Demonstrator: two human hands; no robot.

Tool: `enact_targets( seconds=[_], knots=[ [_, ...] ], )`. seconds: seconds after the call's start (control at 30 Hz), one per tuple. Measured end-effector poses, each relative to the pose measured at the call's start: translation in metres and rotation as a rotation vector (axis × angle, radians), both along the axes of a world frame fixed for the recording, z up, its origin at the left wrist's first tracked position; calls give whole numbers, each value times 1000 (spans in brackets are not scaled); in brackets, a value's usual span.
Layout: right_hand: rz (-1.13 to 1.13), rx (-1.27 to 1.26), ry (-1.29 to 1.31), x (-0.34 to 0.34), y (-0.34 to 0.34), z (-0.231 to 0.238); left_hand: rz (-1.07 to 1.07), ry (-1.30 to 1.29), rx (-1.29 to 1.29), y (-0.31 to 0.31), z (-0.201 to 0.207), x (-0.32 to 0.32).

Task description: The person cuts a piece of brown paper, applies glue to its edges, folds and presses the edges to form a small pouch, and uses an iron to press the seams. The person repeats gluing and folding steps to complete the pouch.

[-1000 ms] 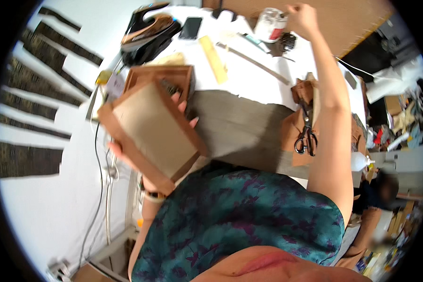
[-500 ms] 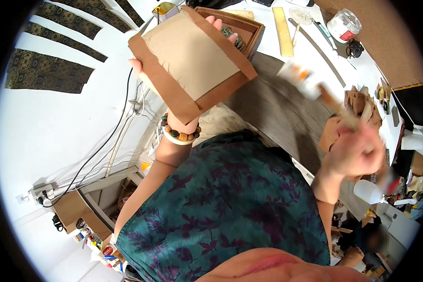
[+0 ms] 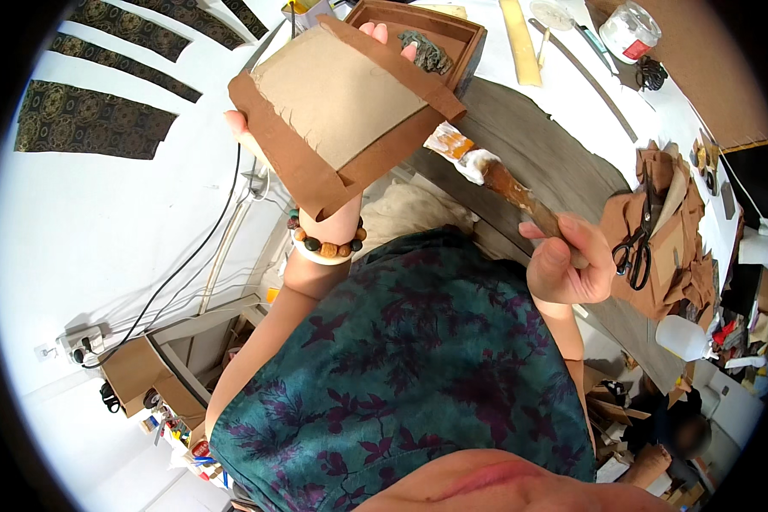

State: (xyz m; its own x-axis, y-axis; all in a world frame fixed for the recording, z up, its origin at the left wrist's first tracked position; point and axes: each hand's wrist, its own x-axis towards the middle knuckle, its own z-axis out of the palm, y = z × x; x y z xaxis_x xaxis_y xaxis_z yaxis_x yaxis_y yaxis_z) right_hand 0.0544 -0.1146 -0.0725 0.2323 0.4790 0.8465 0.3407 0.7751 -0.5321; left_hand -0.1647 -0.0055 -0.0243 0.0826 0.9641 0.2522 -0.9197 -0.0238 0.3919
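Observation:
My left hand (image 3: 238,126) supports a beige square board (image 3: 341,98) from beneath. Its thumb shows at the board's left edge and its fingertips at the far edge; the palm is hidden. Brown fabric (image 3: 384,166) borders the board, with loose threads along the left side. At the right, my right hand (image 3: 572,260) is closed round the wooden handle of a flat paste brush (image 3: 512,189). White paste coats the brush's bristles and ferrule. The bristle tip is close to the board's right corner, just off the brown fabric.
Behind the board, a wooden tray (image 3: 468,64) holds a crumpled grey-green cloth (image 3: 427,53). Black scissors (image 3: 636,252) lie on brown fabric scraps (image 3: 674,273) at right. A clear jar (image 3: 630,32), a yellow strip (image 3: 520,47) and a white bottle (image 3: 681,339) stand or lie about the table.
My right hand has swung left, bringing the brush from the right side to near the board's right corner. The board in my left hand has shifted only slightly.

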Motion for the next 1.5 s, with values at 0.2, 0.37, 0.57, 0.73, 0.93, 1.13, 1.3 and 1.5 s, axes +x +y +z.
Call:
enact_targets(
  seconds=[0.2,0.37,0.57,0.73,0.93,1.13,1.3,1.5],
  knots=[
    [-115,-34,-12,0,1,-4,-43,3,15,1,1,-1],
    [-78,-9,-143,-1,11,-2,-35,-105,12,-1,-4,-4],
    [29,19,-165,-10,24,7,103,5,72,-8,6,-29],
    [145,39,-271,-32,33,17,267,-44,170,-32,3,-54],
    [248,94,-330,-51,36,20,52,-340,398,-64,-2,-86],
    [316,111,-307,-54,25,17,48,-449,340,-82,-11,-116],
    [462,235,-233,-61,18,26,415,-175,146,-85,3,-114],
    [529,294,-377,-92,21,57,437,-266,110,-61,13,-108]
  ],
)
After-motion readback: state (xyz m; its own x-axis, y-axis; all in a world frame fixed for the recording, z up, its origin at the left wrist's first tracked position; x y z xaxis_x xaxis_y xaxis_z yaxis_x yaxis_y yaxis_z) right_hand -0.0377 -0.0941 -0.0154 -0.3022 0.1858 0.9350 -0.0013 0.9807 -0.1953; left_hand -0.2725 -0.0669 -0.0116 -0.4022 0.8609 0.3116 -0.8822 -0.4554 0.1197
